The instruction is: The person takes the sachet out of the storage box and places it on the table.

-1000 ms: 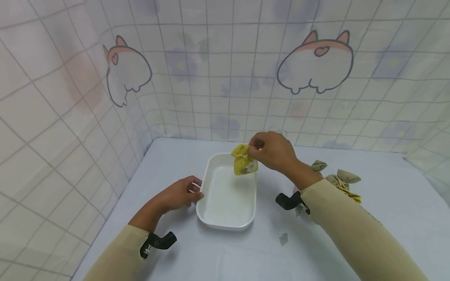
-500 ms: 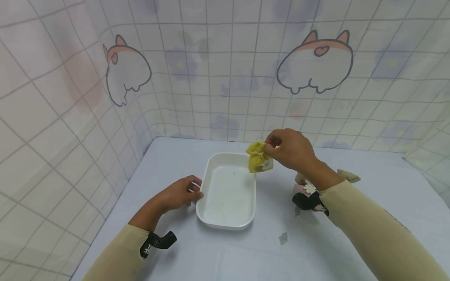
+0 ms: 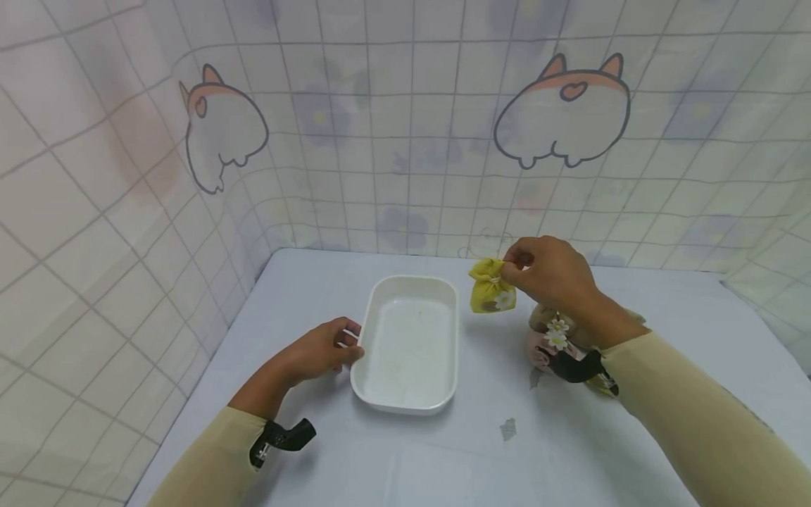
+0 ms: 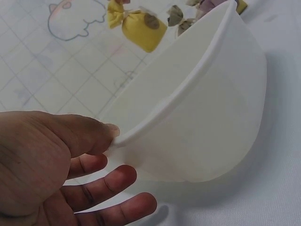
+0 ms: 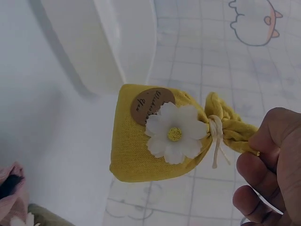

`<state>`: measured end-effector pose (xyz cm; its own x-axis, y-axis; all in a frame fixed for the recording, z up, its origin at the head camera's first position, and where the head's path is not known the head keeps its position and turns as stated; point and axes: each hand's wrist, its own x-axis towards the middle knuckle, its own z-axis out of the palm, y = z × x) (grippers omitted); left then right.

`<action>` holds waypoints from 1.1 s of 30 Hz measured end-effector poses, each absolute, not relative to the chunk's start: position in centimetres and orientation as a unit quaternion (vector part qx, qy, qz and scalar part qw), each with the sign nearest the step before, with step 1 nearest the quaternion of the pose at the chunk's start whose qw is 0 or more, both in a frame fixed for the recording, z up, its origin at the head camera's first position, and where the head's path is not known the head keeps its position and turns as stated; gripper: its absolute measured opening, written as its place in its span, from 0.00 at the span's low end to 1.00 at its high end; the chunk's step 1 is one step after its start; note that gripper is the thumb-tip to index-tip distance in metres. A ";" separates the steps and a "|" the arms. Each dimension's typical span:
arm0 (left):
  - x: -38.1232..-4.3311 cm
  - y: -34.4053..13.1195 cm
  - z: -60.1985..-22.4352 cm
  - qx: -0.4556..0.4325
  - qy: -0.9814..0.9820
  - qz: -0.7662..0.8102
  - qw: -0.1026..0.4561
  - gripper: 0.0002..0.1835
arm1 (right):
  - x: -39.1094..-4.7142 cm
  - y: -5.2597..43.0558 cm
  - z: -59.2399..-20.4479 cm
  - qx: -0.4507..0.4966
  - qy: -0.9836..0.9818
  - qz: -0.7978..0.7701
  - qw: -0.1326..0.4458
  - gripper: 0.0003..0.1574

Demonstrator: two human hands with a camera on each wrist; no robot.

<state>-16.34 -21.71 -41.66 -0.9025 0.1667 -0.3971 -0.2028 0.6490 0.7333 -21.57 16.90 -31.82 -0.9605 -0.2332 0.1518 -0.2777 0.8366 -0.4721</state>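
My right hand (image 3: 550,273) pinches a small yellow cloth pouch (image 3: 491,290) by its gathered top, in the air to the right of a white tray (image 3: 357,380). In the right wrist view the pouch (image 5: 126,157) carries a white flower and a brown round label, and a pale cord ties its neck. My left hand (image 3: 322,350) holds the tray's left rim. The left wrist view shows the thumb over that rim (image 4: 155,113) and the other fingers below it, beside the outer wall.
Several more pouches (image 3: 546,346), pink, beige and olive with white flowers, lie on the table right of the tray, partly hidden by my right forearm. A grey patch (image 3: 508,429) marks the white tablecloth (image 3: 431,472). A grid-patterned curtain (image 3: 431,141) stands behind the table.
My right hand has carried the yellow pouch rightward, from over the tray's far right corner to beyond its right rim. The left hand has stayed at the tray.
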 end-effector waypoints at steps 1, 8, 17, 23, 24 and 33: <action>-16.3 -21.7 -41.7 -0.010 0.881 0.419 0.220 0.18 | -21.6 17.1 -31.9 0.133 -0.957 0.253 0.042 0.12; -16.2 -21.9 -41.7 0.002 0.877 0.429 0.217 0.18 | -21.5 18.2 -33.1 0.138 -0.962 0.232 0.033 0.11; -16.1 -22.1 -41.7 0.004 0.877 0.429 0.217 0.18 | -21.6 19.2 -34.5 0.132 -0.963 0.236 0.018 0.11; -16.0 -22.2 -41.5 0.005 0.876 0.431 0.218 0.18 | -21.6 19.2 -35.0 0.122 -0.964 0.234 0.015 0.12; -16.0 -22.1 -41.5 0.005 0.875 0.432 0.218 0.18 | -21.5 19.2 -35.1 0.122 -0.965 0.233 0.015 0.12; -15.9 -22.1 -41.2 0.003 0.875 0.432 0.220 0.19 | -21.0 20.0 -35.3 0.118 -0.970 0.211 0.024 0.13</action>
<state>-15.88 -22.12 -41.22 -0.9036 0.1947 -0.3816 -0.1845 0.6270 0.7568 -20.97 19.96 -35.30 -0.9712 -0.2177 0.0968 -0.2383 0.8836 -0.4032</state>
